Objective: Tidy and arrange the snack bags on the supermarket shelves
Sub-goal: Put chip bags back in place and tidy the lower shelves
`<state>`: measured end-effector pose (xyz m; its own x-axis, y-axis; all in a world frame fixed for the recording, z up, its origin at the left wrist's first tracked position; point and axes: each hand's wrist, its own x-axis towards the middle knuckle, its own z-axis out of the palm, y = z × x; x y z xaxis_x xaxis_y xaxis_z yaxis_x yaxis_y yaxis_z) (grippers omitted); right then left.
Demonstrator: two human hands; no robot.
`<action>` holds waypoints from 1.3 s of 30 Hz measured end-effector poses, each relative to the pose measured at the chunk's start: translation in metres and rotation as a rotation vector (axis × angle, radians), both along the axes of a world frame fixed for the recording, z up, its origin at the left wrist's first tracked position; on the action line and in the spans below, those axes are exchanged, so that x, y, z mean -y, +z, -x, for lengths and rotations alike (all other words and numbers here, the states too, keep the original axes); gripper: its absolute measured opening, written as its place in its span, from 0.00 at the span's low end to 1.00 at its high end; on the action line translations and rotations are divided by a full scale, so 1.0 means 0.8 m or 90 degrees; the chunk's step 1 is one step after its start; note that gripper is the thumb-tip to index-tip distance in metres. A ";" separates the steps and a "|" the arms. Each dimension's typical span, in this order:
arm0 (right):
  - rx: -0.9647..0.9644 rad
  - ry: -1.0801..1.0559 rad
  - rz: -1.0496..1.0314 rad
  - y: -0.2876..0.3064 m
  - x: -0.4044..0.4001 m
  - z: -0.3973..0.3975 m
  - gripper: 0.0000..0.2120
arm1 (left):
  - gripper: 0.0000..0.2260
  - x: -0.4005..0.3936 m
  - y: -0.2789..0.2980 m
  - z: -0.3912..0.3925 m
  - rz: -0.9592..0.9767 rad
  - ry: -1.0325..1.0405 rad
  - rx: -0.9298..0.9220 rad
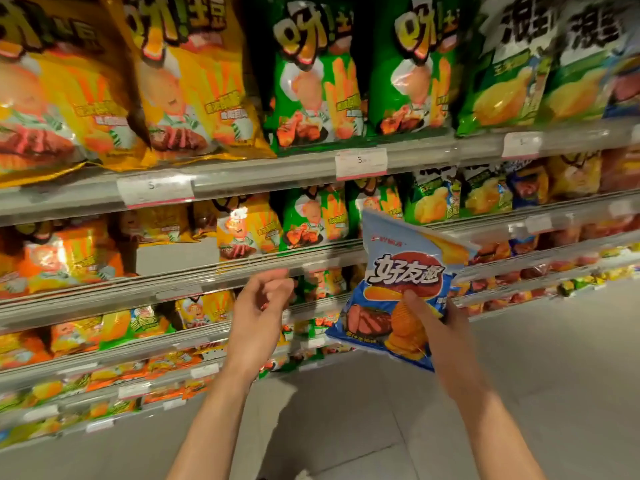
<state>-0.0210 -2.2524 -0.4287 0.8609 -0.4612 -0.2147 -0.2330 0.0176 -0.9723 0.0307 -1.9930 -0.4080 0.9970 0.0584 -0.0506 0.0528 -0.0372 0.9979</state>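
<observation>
My right hand [438, 318] grips a blue chip bag [391, 271] by its lower right side, thumb on the front, and holds it tilted in front of the shelves. My left hand [258, 306] hangs just left of the bag with its fingers loosely curled and holds nothing. It sits close to the rail of the second shelf [242, 268]. Yellow snack bags [187, 81] and green snack bags [315, 74] stand upright on the top shelf.
Several shelf levels run from left to right, each with price tags [361, 163] on the rail. A gap [176, 258] shows on the second shelf between orange and yellow bags. Grey floor tiles [381, 427] lie below.
</observation>
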 end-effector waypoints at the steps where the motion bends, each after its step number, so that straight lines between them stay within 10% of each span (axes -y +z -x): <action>1: 0.006 -0.006 -0.006 0.002 0.017 -0.001 0.27 | 0.06 0.015 0.001 -0.003 -0.003 -0.006 -0.003; 12: -0.002 -0.085 -0.035 -0.001 0.169 -0.046 0.44 | 0.06 0.164 0.013 -0.093 0.004 -0.038 0.028; 39: -0.049 0.057 -0.029 -0.040 0.607 -0.148 0.30 | 0.04 0.609 -0.035 -0.185 0.051 0.032 -0.013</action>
<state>0.0977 -2.7378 -0.4607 0.8788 -0.3711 -0.2999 -0.3089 0.0367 -0.9504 0.1784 -2.4800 -0.4359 0.9916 0.1036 -0.0777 0.0732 0.0465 0.9962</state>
